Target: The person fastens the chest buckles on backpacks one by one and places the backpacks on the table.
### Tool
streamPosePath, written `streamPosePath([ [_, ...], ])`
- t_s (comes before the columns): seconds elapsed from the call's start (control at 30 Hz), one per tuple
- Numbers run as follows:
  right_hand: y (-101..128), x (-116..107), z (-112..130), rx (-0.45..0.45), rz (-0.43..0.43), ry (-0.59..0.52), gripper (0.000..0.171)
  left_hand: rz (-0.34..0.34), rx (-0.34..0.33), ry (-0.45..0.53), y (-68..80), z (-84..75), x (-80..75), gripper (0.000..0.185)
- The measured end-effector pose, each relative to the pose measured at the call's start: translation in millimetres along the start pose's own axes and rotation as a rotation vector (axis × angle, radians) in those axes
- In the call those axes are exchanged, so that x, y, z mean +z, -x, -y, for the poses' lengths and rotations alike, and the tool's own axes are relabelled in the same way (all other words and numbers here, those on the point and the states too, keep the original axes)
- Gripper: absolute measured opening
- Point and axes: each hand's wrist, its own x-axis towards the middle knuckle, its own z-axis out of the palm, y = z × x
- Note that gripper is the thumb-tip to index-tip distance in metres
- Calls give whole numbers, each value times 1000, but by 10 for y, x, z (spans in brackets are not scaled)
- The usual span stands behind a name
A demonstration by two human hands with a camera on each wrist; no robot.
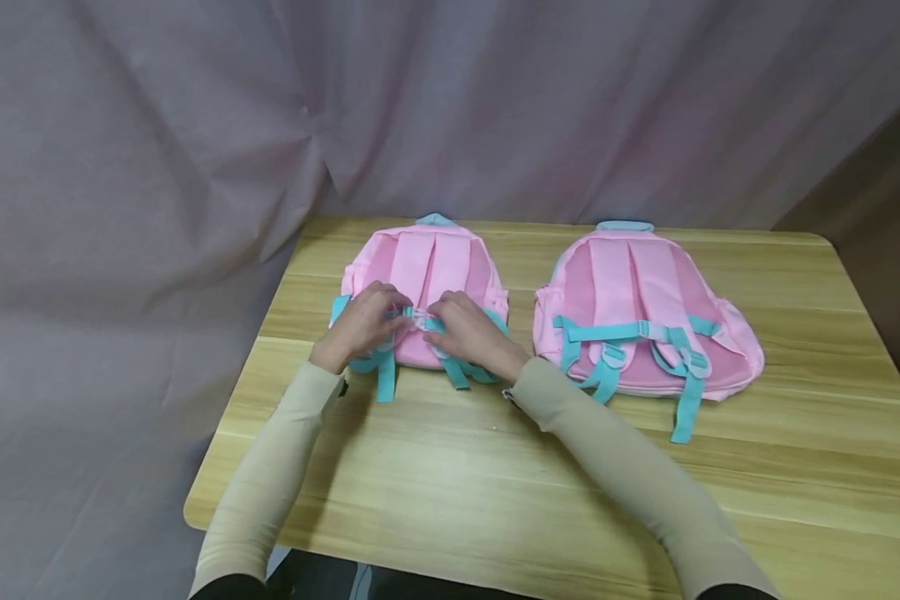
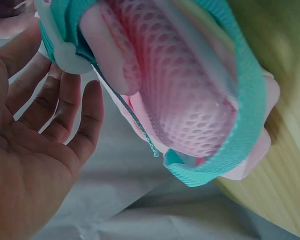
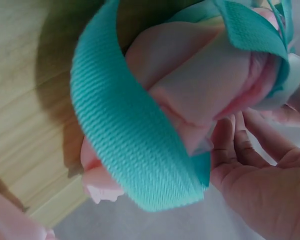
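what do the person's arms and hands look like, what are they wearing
Both arms are covered to the wrist by snug, plain beige sleeves: the left sleeve and the right sleeve. Near the elbows a darker, black layer shows at the bottom edge of the head view. The left hand and right hand are bare: no gloves, and no rings or watch visible. Fingernails look short and unpainted.

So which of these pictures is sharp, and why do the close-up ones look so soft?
Head view: evenly lit and sharp, with soft shadows under the sleeves on the table. Left wrist view: the left hand is near the lens and softly blurred. Right wrist view: the teal strap shows crisp weave; its background is blurred.
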Motion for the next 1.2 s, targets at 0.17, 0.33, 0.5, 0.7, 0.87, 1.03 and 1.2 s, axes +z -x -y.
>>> streamPosePath([
  [0.17,-70,32,6,17,8,-9,42,-16,-19,56,12,20,-23,25],
  [0.33,-135,52,-11,37,12,-14,37,-42,-21,90,17,45,-26,23],
  [0.5,-146,74,-2,68,28,-11,33,-39,-35,99,34,58,-12,21],
  [0.7,-159,118,36,96,23,-12,19,-24,-63,115,62,65,-17,21],
  [0.87,-170,161,66,94,3,9,7,-37,-67,127,92,80,-21,23],
  [1.03,-157,168,52,92,-8,-5,17,-58,-51,130,113,89,1,23],
  [1.2,-137,129,38,84,-8,-68,24,-87,-43,131,133,98,10,22],
])
